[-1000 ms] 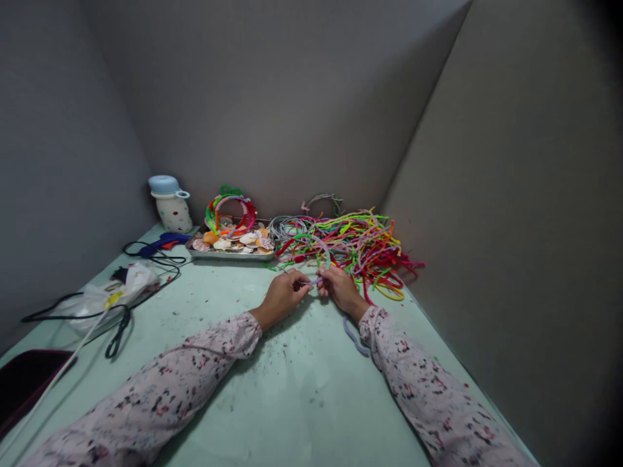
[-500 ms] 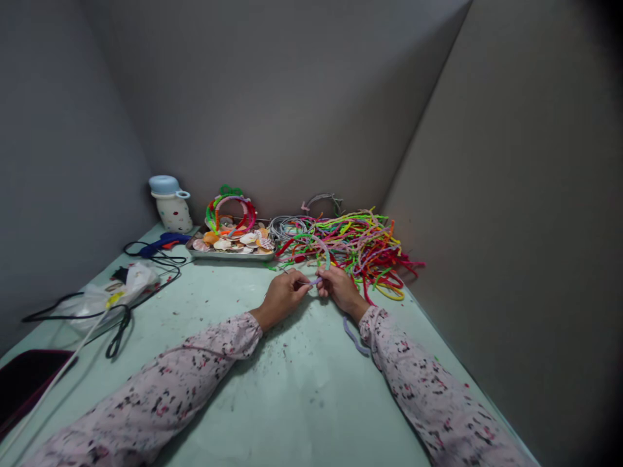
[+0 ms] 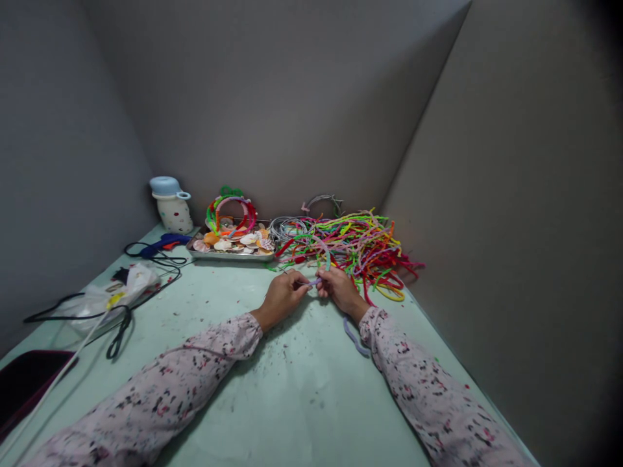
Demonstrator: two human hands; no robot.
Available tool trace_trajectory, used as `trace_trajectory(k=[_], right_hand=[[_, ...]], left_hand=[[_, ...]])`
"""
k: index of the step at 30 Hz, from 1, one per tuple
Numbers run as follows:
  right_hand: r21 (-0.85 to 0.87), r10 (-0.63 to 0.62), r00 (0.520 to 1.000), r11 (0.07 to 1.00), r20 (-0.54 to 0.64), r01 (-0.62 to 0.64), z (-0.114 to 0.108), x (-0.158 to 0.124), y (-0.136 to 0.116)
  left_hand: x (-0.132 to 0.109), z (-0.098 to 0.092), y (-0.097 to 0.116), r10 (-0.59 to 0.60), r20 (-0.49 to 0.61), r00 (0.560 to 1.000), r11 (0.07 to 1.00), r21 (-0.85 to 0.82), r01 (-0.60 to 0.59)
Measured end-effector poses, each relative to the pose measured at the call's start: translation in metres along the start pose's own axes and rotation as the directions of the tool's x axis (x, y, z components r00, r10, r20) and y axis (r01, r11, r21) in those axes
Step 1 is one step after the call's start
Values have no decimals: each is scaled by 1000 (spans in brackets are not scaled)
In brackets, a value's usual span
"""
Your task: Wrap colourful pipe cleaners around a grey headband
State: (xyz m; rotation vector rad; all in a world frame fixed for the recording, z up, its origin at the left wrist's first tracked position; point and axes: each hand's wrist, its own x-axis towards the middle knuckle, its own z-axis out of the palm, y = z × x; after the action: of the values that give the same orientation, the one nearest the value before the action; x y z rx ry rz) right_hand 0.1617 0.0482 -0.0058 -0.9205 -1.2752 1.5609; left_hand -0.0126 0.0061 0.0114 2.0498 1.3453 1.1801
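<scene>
Both hands meet over the table in front of the pile of fuzzy stems. My left hand (image 3: 288, 293) is closed, its thumb and forefinger pinching one end of a short stretch of purple pipe cleaner (image 3: 314, 283). My right hand (image 3: 339, 288) is closed on the same stretch at its other end. A curved hoop wrapped in coloured fuzzy stems, with a teal section (image 3: 328, 258), rises from the right fingers; against the pile behind, its full outline is hard to make out. Beside my right wrist a loose purple pipe cleaner (image 3: 355, 337) lies on the table.
Colourful pipe cleaners (image 3: 370, 240) heap at the back right, beside grey wire coils (image 3: 287, 228). A metal tray (image 3: 233, 257) bears seashells and wrapped hoops (image 3: 250, 211). Leftward are a bottle (image 3: 174, 213), a blue glue gun (image 3: 163, 242), black cable (image 3: 115, 344), and a plastic bag (image 3: 90, 305).
</scene>
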Motion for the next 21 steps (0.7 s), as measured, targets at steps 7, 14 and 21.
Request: trace_trajectory(k=[7, 14, 21], right_hand=[[-15, 20, 997, 1000, 72, -19, 1, -3, -3], [-48, -5, 995, 999, 102, 9, -2, -1, 1], [-48, -12, 997, 999, 81, 16, -1, 0, 1]], left_hand=[[1, 3, -6, -49, -30, 998, 992, -115, 46], [2, 7, -12, -55, -37, 998, 985, -166, 48], [0, 10, -15, -106, -91, 990, 988, -122, 95]])
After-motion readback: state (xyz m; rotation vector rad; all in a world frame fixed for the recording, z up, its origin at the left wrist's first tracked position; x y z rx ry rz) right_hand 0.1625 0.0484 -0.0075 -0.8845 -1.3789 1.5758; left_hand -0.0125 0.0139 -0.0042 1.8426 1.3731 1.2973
